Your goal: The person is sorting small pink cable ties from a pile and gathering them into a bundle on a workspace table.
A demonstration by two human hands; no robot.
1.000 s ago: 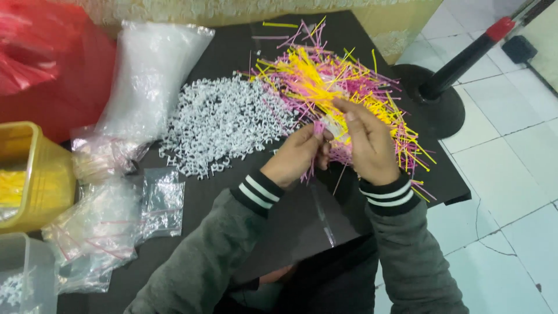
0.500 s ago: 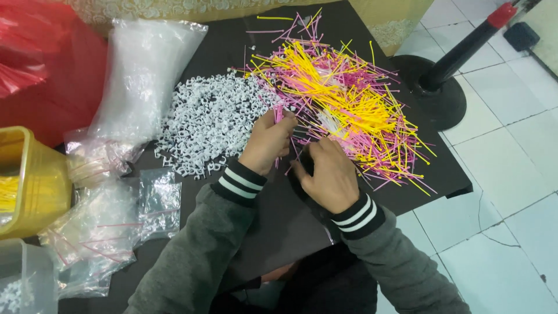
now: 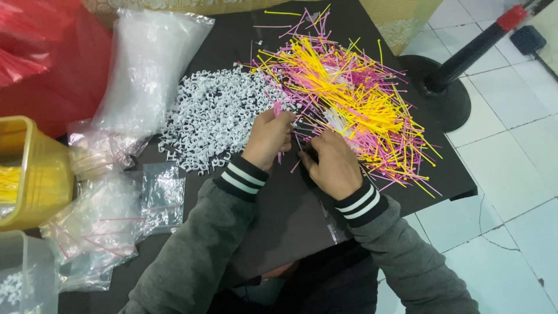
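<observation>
My left hand (image 3: pixel 267 138) is closed around a small bunch of pink cable ties (image 3: pixel 278 109) that stick up above the fist and down below it. My right hand (image 3: pixel 329 164) rests knuckles-up on the black table (image 3: pixel 279 215) at the near edge of a large heap of yellow and pink cable ties (image 3: pixel 349 99); its fingertips are curled under, pinching at ties there. A pile of small white plastic clips (image 3: pixel 212 119) lies just left of my left hand.
Clear plastic bags (image 3: pixel 148 70) lie at the left, with small filled bags (image 3: pixel 110 215) nearer me. A yellow tub (image 3: pixel 32 174) and a clear tub (image 3: pixel 20 279) stand at the far left by a red bag (image 3: pixel 52 64). A black stand base (image 3: pixel 442 93) sits on the tiled floor.
Both hands came down from in front of the heap to the table. The left hand moved left with pink ties in its fist; the right hand settled at the heap's near edge.
</observation>
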